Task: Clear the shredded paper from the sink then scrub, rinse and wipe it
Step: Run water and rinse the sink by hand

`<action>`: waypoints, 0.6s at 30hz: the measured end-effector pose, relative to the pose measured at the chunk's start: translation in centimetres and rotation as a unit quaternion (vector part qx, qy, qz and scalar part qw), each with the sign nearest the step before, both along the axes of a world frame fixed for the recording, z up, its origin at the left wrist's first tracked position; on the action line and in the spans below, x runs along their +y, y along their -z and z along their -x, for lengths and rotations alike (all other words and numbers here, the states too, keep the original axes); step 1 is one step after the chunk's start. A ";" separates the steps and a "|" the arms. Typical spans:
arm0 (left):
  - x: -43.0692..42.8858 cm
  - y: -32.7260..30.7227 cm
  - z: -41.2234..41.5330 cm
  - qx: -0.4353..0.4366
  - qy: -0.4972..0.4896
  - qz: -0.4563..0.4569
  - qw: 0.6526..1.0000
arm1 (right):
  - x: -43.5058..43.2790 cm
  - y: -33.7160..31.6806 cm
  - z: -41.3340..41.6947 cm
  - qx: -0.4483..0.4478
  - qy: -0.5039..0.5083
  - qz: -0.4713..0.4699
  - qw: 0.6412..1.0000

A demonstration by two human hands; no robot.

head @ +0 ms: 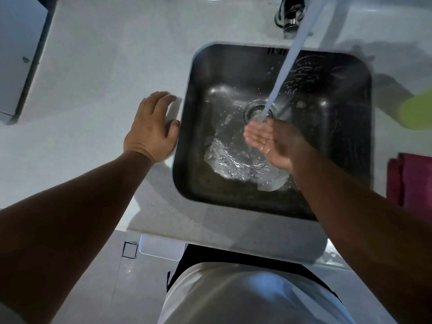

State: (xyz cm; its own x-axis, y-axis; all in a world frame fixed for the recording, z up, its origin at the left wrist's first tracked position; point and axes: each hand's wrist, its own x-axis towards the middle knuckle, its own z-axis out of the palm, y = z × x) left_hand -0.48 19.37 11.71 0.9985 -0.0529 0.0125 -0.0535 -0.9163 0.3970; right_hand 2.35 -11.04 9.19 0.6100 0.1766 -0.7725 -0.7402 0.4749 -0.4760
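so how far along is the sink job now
Done: no shredded paper shows in the sink. In hand: rinsing, as the water stream from the tap falls on the open right hand by the drain and spreads over its floor; the left hand rests on the counter. Whether scrubbing happened cannot be told. Left: the wipe; the sink is wet and the dark red cloth lies untouched at the right.

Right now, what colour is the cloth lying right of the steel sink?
The cloth is dark magenta; head view shows it.
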 end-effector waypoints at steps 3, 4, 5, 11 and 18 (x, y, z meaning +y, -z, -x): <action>0.1 0.0 0.0 0.001 0.000 0.001 1.000 | -0.1 0.2 -1.2 0.019 0.102 -0.036 0.994; 0.1 0.0 -0.1 0.001 0.000 0.002 1.000 | 0.0 0.2 -1.6 0.024 0.115 -0.040 0.992; 0.1 0.0 -0.1 0.001 0.001 0.004 1.000 | 0.3 0.0 -1.9 0.029 0.115 -0.037 0.992; 0.0 -0.1 -0.1 -0.002 0.003 0.004 1.000 | 1.4 -1.6 -2.0 0.024 0.006 0.017 1.000; 0.1 0.0 -0.2 0.002 0.000 0.003 1.000 | 1.3 -1.2 6.6 -0.067 -0.474 0.140 0.867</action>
State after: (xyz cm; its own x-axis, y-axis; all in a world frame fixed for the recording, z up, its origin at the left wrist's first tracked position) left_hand -0.32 19.48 11.75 0.9985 -0.0537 0.0097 -0.0530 -0.9141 0.4019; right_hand -4.28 -9.74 10.39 0.3796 0.4650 -0.7998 -0.6644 -0.4646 -0.5854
